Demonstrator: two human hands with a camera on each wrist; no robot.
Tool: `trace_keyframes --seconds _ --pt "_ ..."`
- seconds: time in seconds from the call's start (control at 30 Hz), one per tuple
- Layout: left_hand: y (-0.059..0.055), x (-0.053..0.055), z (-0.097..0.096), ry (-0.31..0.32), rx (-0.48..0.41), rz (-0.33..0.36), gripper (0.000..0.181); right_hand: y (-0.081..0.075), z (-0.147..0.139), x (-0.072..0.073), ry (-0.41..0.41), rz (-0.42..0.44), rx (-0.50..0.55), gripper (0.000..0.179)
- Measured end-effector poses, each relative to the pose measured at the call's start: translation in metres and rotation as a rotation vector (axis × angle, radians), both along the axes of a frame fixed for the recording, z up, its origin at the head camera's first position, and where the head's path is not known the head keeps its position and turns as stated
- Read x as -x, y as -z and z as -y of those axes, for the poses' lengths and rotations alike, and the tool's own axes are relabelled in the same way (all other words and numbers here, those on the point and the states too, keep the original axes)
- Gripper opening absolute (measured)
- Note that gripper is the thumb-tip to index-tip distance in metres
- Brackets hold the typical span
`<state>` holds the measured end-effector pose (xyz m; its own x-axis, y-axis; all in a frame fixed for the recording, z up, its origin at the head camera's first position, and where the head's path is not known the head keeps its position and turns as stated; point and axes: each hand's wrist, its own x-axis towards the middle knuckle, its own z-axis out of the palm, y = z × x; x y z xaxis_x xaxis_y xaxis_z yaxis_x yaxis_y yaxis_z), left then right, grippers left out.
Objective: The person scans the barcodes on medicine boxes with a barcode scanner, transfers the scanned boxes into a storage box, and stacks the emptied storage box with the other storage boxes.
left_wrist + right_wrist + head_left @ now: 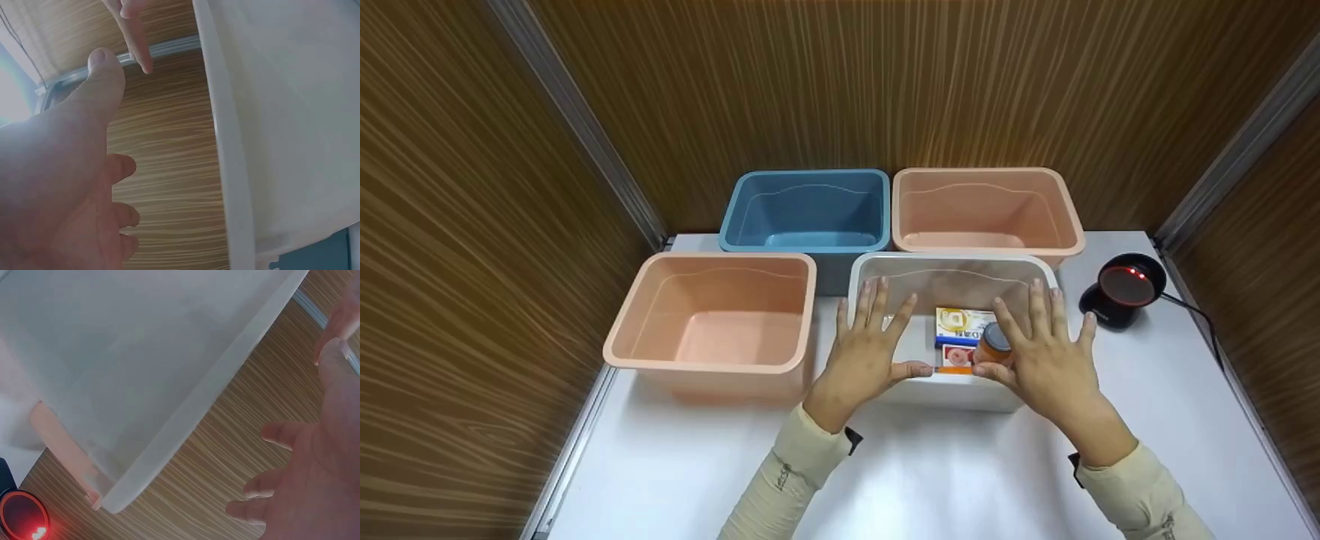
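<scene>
Fingers (879,300) straight, splayed on both sides

Left peach bin (735,337): smooth plastic, rounded rectangle. Blue bin (814,210) set back, same shape. Left hand (864,360) hovers over white bin (952,394); in it: flat printed carton (962,326), small red-and-white box (958,355), orange cylindrical jar (988,354), grey lid (997,335). Rear peach bin (975,214) behind. Right hand (1050,367) over right side. Far right: rounded black device (1126,286), red-lit, on white bench (1200,420).

The table (945,472) has a white surface. Standing directly on it: a peach bin (705,367) front left, a white bin (945,395) front centre-right; behind, a blue bin (810,249) left of a second peach bin (990,206). Right side: black scanner (1125,289), red-lit, with cable (1212,331).
</scene>
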<state>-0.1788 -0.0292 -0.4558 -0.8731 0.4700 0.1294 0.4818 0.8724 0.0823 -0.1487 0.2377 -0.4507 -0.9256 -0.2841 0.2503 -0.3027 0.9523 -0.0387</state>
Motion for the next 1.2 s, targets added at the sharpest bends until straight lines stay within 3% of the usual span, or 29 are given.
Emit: trace_keyframes --seconds 0.27,0.5,0.77,1.0,1.2 --pt "0.014 0.008 0.004 0.008 -0.119 0.071 0.105 -0.025 -0.008 0.015 0.042 0.070 0.006 0.095" --pt "0.024 0.012 0.007 -0.014 -0.129 0.089 0.106 -0.040 -0.014 0.032 0.044 0.080 0.033 0.092" --pt "0.031 0.015 0.011 -0.019 -0.159 0.148 0.105 -0.040 -0.012 0.049 0.033 0.141 0.042 0.094" --pt "0.042 0.017 0.014 -0.026 -0.176 0.148 0.101 -0.039 -0.008 0.063 0.025 0.185 0.058 0.094" --pt "0.044 0.018 0.017 -0.013 -0.202 0.144 0.097 -0.037 -0.006 0.076 -0.002 0.200 0.058 0.091"
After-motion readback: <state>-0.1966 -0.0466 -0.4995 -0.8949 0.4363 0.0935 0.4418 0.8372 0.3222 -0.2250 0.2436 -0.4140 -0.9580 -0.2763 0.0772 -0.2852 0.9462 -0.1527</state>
